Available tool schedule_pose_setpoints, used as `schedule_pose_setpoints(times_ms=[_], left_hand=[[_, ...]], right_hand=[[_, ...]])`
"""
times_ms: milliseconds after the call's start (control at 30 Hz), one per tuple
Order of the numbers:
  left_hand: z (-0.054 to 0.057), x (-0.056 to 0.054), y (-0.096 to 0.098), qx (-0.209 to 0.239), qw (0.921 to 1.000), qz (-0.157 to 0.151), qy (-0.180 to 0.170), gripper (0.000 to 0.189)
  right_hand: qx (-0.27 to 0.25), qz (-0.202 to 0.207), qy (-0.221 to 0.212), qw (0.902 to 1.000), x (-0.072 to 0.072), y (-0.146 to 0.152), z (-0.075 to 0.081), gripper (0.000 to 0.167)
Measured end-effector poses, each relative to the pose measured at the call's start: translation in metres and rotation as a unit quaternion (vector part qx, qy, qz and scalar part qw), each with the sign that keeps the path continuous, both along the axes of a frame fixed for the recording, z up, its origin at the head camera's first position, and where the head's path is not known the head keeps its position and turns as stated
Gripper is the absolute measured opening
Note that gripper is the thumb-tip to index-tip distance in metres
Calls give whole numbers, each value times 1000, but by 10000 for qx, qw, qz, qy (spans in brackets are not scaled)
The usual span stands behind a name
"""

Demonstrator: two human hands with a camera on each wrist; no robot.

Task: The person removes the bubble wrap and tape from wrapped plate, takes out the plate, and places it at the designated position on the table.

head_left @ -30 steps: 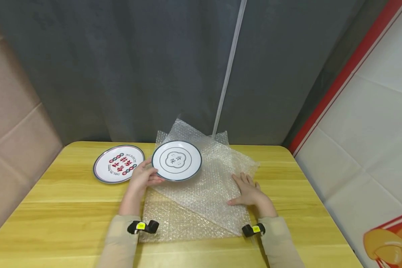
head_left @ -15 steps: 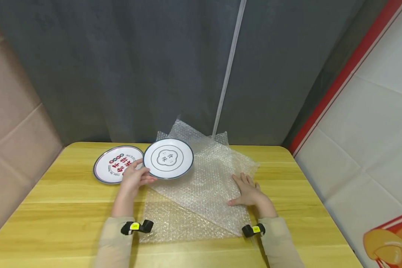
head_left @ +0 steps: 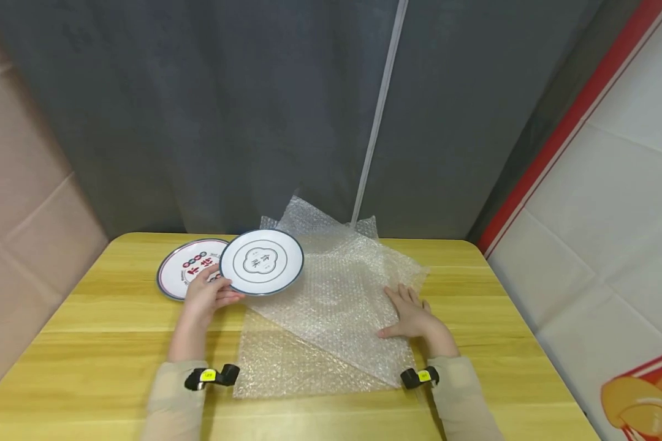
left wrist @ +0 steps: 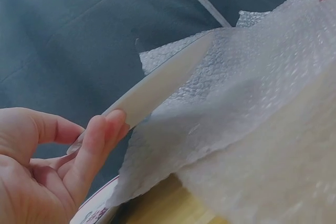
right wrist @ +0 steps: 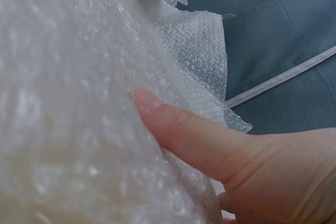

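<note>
My left hand (head_left: 205,298) pinches the left rim of a white plate (head_left: 262,262) with a dark blue edge and a flower-shaped emblem. In the left wrist view the plate (left wrist: 157,85) appears nearly edge-on, thumb on one side and fingers on the other. It overlaps a second white plate (head_left: 173,272) with red lettering, which lies on the table at the left. My right hand (head_left: 414,315) rests with spread fingers on the right part of the bubble wrap (head_left: 342,300). In the right wrist view its thumb (right wrist: 181,129) lies against the bubble wrap (right wrist: 79,87).
The wooden table (head_left: 116,355) stretches to both sides of the bubble wrap, whose sheets overlap at an angle. A grey curtain (head_left: 243,110) hangs behind the table's back edge. White panels with red trim (head_left: 596,233) stand to the right.
My left hand has carried the held plate leftward, off the middle of the bubble wrap and over part of the red-lettered plate. The right hand stays where it was.
</note>
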State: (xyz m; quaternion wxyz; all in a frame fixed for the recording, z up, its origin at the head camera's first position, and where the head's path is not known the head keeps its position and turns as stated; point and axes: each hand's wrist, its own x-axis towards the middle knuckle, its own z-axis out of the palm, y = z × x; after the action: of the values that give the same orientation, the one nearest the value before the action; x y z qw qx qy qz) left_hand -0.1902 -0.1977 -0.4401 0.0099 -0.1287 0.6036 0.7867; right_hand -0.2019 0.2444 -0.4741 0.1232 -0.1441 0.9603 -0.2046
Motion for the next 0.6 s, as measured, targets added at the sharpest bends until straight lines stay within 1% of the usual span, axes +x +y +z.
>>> schedule_pose_setpoints(times_ms=[167, 400, 600], left_hand=[[1, 1, -8, 26, 9999, 119, 31, 66], [4, 4, -15, 0, 9994, 352, -20, 71], [6, 6, -20, 44, 9987, 501, -79, 69]], right_hand=[[-18, 28, 5, 10000, 1, 0, 1, 115], [-33, 83, 16, 10000, 1, 0, 2, 114], [-53, 89, 18, 9999, 1, 1, 0, 114]])
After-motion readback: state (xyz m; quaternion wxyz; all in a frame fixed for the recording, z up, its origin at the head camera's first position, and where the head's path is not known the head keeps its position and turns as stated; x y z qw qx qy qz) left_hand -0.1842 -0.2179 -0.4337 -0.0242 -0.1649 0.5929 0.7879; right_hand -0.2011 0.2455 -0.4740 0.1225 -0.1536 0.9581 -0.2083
